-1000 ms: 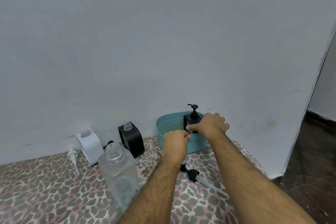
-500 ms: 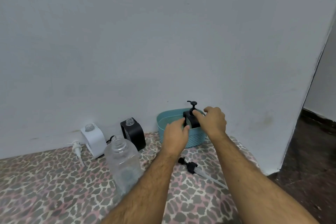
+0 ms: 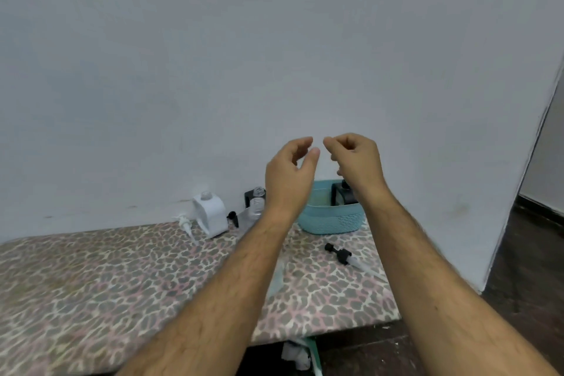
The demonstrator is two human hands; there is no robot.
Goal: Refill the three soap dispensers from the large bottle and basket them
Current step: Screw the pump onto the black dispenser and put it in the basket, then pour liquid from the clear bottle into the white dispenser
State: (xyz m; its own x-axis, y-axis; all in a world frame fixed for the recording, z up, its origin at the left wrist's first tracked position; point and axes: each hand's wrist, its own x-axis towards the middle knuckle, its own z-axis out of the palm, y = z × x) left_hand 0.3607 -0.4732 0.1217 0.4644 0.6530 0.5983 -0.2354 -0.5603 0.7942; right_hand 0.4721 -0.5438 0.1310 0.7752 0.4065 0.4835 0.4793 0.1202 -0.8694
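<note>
Above the teal basket [image 3: 331,218], both hands hang in the air, the left hand [image 3: 290,180] and right hand [image 3: 355,162] with fingers loosely curled, holding nothing. Inside the basket stands a black dispenser [image 3: 343,194]. Left of the basket on the leopard-print desk [image 3: 122,284] are the clear large bottle [image 3: 254,207], another black dispenser [image 3: 250,195] and a white dispenser [image 3: 210,214]. Near the basket's front lies a black pump [image 3: 340,253].
</note>
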